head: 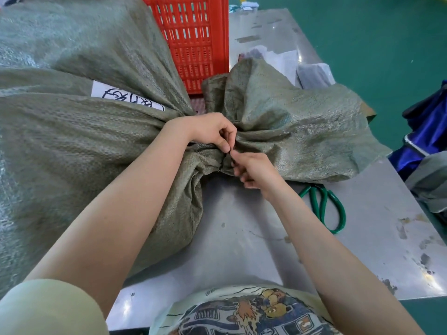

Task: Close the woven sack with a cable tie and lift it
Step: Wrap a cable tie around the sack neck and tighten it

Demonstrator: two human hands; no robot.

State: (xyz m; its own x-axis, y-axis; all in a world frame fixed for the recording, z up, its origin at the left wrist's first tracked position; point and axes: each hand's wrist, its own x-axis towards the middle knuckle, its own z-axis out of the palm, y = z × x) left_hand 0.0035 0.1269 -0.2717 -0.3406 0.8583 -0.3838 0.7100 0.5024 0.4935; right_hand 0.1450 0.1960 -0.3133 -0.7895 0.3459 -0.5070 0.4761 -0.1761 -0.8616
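A big grey-green woven sack [79,146] lies on its side on the metal table, filling the left half of the view. Its mouth is gathered into a tight neck at the middle, and the loose top [290,122] fans out to the right. A thin black cable tie [223,162] circles the neck. My left hand [208,131] rests on top of the neck, its thumb and fingers pinched at the tie. My right hand [254,170] pinches the tie from below, fingers closed. A white label [125,96] with handwriting sits on the sack.
Green-handled scissors [325,206] lie on the steel table [242,238], right of my right forearm, partly under the sack's top. A red plastic crate [193,39] stands behind the neck. Plastic-wrapped packets [314,74] lie at the back right. Blue fabric [425,131] sits off the table's right edge.
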